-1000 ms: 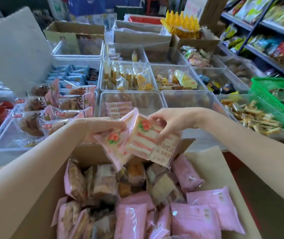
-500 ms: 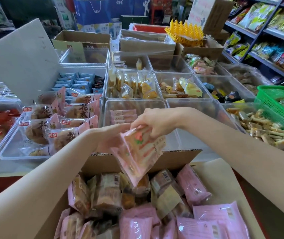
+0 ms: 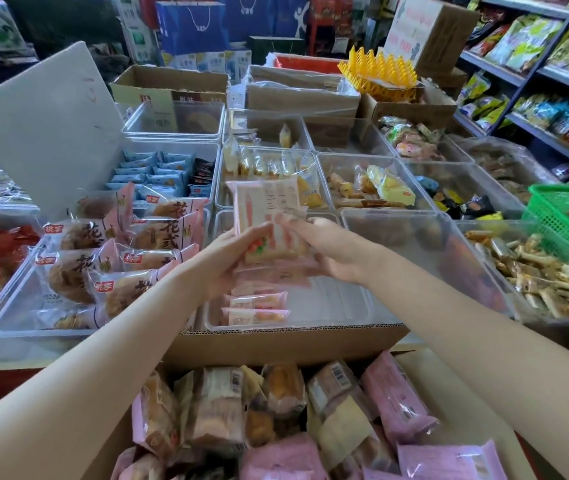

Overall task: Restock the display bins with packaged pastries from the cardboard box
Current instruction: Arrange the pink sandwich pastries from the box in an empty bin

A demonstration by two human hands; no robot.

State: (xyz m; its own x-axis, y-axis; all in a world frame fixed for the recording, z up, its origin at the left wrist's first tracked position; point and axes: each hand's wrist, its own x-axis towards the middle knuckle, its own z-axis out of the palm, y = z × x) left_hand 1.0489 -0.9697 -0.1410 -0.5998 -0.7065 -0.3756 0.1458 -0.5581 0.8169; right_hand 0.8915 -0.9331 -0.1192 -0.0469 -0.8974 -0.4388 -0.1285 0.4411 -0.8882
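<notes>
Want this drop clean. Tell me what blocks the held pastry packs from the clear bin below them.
Nothing visible does. The pink-wrapped pastry packs, held by the left hand and right hand, are over the clear plastic bin, whose open top holds only a few matching packs.

**A snack shop**

This is a shop. Clear plastic display bins (image 3: 390,216) with wrapped snacks stand in rows on a table. Metal shelves (image 3: 532,76) at the right carry colourful snack bags, and a green shopping basket (image 3: 563,220) stands near them.
</notes>
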